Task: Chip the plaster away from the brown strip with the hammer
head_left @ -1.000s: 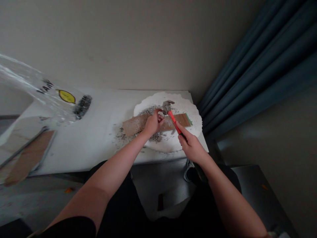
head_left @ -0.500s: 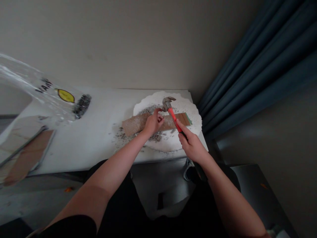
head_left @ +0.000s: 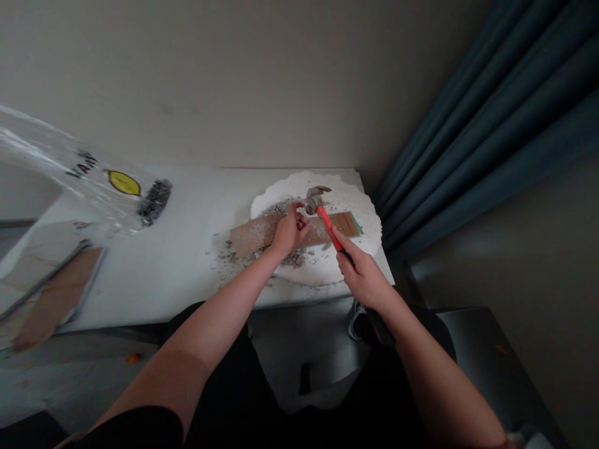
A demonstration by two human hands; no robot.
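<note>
Head-mounted, facing forward and steeply down at the table. Sits kinda far back, catching left hand, right hand and even the curtain.

One claw hammer: head grey, shaft orange-red, grip black; held aslant in the right hand, head pointed away, claw turned rightward. One flat brown board: laid crosswise, partly on a white mat; left part pitted, right part wood-grained, green-edged; middle covered by the left hand, so any join cannot be seen.
</note>
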